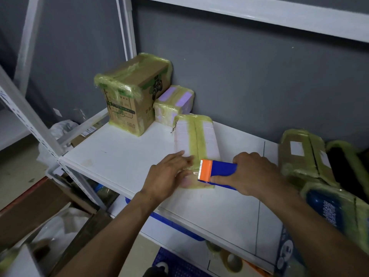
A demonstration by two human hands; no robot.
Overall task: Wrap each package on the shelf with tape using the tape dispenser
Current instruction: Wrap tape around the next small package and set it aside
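A flat pale-pink package [185, 134] lies on the white shelf [119, 154], with a yellowish tape strip running down its length. My left hand [169, 176] presses flat on its near end, fingers straight. My right hand [253, 174] grips the blue tape dispenser [221, 172]; its orange blade end sits on the package's near end beside my left fingers. Clear tape stretches from the blade under my left fingers.
A taped cardboard box [131, 94] and a small purple taped package [175, 102] stand at the back. More taped packages [305, 156] lie at the right. Tape rolls [229, 258] and a blue crate [179, 264] sit below the shelf. A shelf post [30, 124] rises at the left.
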